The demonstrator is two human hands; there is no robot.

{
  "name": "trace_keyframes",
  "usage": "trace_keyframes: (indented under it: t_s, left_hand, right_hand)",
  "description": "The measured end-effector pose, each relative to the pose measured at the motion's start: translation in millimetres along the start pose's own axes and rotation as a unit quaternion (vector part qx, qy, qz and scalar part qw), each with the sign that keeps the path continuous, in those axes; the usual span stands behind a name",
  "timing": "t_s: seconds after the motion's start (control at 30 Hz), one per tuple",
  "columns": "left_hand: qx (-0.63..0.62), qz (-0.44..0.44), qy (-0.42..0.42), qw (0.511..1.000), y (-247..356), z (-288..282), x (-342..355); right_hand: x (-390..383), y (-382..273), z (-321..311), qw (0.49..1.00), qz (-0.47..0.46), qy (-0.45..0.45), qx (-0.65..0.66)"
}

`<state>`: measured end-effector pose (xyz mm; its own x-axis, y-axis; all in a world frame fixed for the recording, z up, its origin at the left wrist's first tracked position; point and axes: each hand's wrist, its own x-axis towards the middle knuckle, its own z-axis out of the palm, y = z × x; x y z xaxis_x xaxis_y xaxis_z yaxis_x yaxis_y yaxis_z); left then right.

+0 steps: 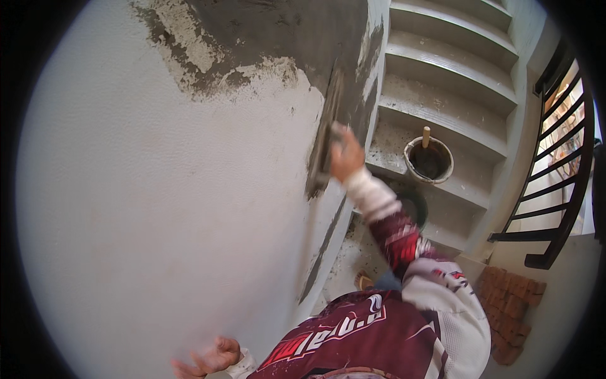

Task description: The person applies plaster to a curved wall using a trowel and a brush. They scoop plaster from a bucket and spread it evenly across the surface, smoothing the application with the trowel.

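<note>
My right hand [347,155] is wrapped round the handle of a long plastering float [324,129], whose blade lies against the wall. Wet grey plaster [290,31] covers the wall's upper part, ending in a ragged edge beside the float. Below and to the left, the white wall [177,208] is bare of plaster. At the lower edge my left hand [211,359] holds nothing, its fingers spread close to the white wall and slightly blurred.
Right of the wall climb white stairs [451,69], spattered with grey. A bucket [429,161] with a wooden-handled tool stands on a step, and a dark bucket [413,208] sits below, partly behind my arm. Farther right are a dark railing [571,170] and stacked red bricks [508,303].
</note>
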<state>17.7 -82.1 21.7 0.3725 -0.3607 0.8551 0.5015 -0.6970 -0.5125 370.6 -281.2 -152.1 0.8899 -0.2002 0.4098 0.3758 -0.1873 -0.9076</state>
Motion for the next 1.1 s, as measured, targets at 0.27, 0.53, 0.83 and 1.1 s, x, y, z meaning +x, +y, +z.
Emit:
trace_keyframes:
  t_s: [0.27,0.53,0.83,1.1]
  left_hand:
    - [-0.01,0.015,0.008,1.0,2.8,-0.9,2.5]
    - [0.002,-0.003,0.0,1.0,11.3,2.4,11.5]
    - [-0.004,0.016,-0.011,1.0,-0.2,4.0,0.9]
    - [-0.017,0.006,0.001,1.0,-4.8,10.7,-15.7]
  right_hand:
    - [-58.9,33.3,6.7,0.967,0.248,-0.061,0.002]
    - [-117.9,60.8,19.7,0.985,0.167,-0.044,-0.026]
    - [-158.6,30.2,15.4,0.969,0.223,-0.094,0.049]
    - [-38.8,36.9,4.7,1.0,-0.007,-0.008,-0.001]
